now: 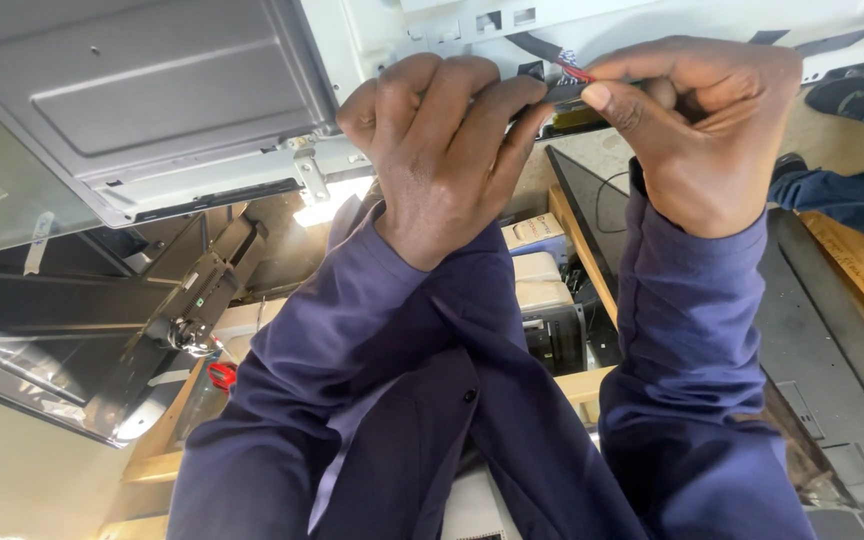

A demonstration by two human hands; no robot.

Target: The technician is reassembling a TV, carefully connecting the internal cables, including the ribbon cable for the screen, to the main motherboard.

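Connector plug [560,92] with red wires sits pinched between both hands below the grey panel [142,100]. Left hand [442,150] and right hand [702,130] fingers grip it closed. Seating appears underway; alignment needed next.

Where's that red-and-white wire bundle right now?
In the head view, the wire bundle sits top centre-right, pinched at the right hand fingertips, beside the left hand, just below the white panel edge.
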